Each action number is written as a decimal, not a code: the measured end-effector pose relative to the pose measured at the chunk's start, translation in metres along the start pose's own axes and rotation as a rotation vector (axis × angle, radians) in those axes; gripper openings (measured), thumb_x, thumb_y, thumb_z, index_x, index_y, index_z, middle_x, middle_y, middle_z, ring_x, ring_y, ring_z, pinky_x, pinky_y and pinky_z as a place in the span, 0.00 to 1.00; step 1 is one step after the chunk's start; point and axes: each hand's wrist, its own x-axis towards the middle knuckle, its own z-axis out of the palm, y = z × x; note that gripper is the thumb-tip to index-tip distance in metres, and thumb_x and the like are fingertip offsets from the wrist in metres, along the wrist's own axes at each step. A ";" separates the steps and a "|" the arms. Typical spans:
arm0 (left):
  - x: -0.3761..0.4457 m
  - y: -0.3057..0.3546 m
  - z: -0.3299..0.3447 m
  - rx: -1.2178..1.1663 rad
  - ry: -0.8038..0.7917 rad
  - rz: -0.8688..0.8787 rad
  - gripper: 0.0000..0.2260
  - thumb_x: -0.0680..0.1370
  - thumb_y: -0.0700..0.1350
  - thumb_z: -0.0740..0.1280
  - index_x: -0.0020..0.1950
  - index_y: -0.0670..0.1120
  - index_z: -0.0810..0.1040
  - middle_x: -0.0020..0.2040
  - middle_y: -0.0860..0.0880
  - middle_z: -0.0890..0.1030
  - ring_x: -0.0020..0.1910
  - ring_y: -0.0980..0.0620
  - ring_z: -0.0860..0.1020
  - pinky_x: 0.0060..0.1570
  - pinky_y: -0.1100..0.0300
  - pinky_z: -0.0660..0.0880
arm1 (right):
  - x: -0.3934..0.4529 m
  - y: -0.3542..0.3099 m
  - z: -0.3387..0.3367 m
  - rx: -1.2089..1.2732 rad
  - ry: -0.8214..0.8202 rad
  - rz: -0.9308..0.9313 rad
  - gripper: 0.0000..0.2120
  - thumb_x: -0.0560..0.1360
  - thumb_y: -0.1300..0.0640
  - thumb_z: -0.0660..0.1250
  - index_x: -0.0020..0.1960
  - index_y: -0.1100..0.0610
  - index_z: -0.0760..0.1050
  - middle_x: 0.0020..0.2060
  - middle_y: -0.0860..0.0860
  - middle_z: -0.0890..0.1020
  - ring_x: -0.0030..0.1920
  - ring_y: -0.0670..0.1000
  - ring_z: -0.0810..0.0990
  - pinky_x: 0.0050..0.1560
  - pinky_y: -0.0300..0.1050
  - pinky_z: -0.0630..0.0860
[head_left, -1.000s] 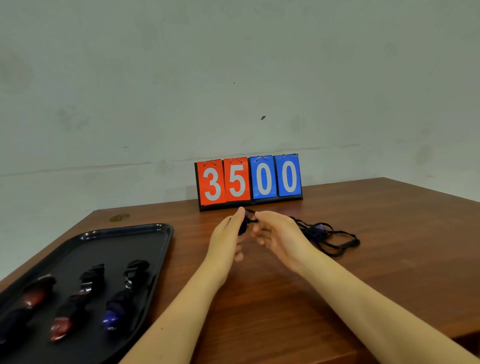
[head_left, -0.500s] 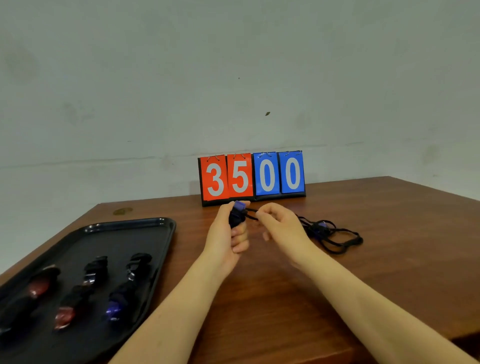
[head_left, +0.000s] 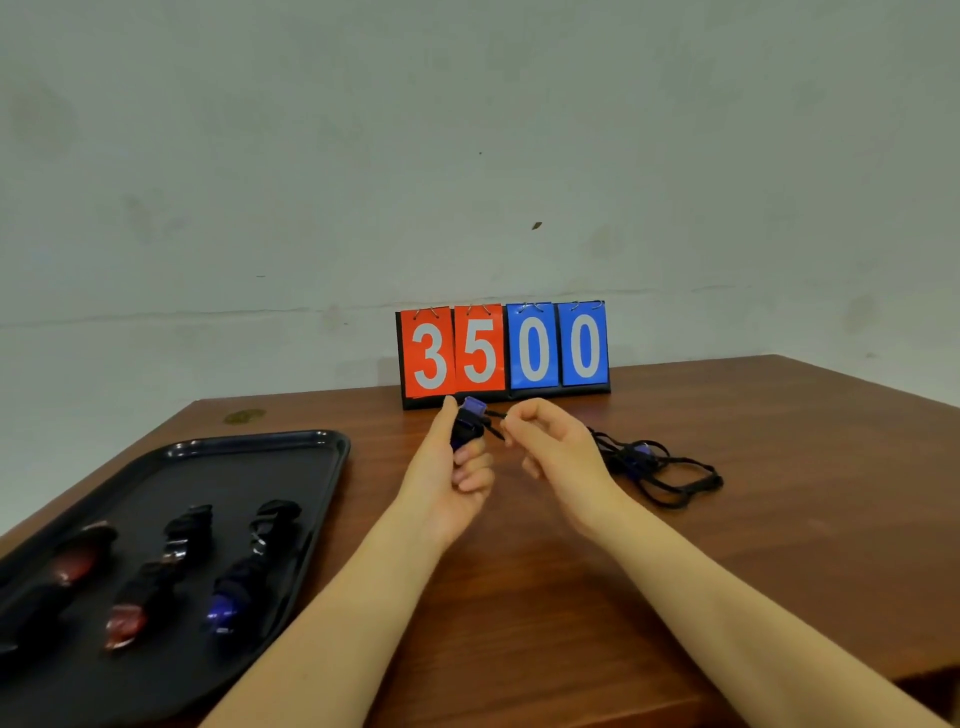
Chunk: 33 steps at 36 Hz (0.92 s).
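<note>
L hand gripped blue whistle; R hand pinched its black cord, trailing right on counter.

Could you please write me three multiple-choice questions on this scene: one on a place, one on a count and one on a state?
1. Where is the tray?
A. Left of the left hand
B. Right of the right hand
C. On the floor

2. How many whistles lie in the tray?
A. Two
B. Three
C. Five

3. What is the right hand doing?
A. Resting open in the tray
B. Pinching the cord
C. Gripping the tray

Answers:
1 A: the tray sits at the left end of the table, beside the left arm.
2 B: two red ones and a blue one lie side by side.
3 B: its thumb and finger close on the black cord that runs from the held whistle in the left hand.
</note>
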 end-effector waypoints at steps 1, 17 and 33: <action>-0.001 0.001 0.000 0.013 -0.012 0.010 0.16 0.80 0.56 0.61 0.58 0.44 0.73 0.28 0.52 0.61 0.22 0.58 0.58 0.18 0.67 0.56 | -0.001 0.001 0.000 -0.064 0.003 -0.040 0.03 0.78 0.58 0.65 0.47 0.56 0.76 0.36 0.45 0.78 0.34 0.40 0.73 0.37 0.34 0.70; 0.000 0.000 0.003 0.459 -0.026 0.176 0.14 0.82 0.49 0.60 0.65 0.44 0.71 0.27 0.52 0.67 0.22 0.58 0.61 0.20 0.67 0.59 | 0.001 0.010 -0.010 -0.833 0.304 -0.589 0.05 0.74 0.58 0.70 0.50 0.55 0.79 0.48 0.47 0.77 0.51 0.39 0.68 0.53 0.27 0.67; 0.001 0.003 0.001 0.790 0.123 0.131 0.07 0.81 0.48 0.61 0.48 0.46 0.72 0.29 0.50 0.69 0.25 0.56 0.63 0.22 0.66 0.60 | -0.005 0.004 -0.008 -0.682 0.042 -0.361 0.06 0.77 0.57 0.67 0.52 0.49 0.79 0.45 0.39 0.80 0.49 0.38 0.78 0.50 0.27 0.73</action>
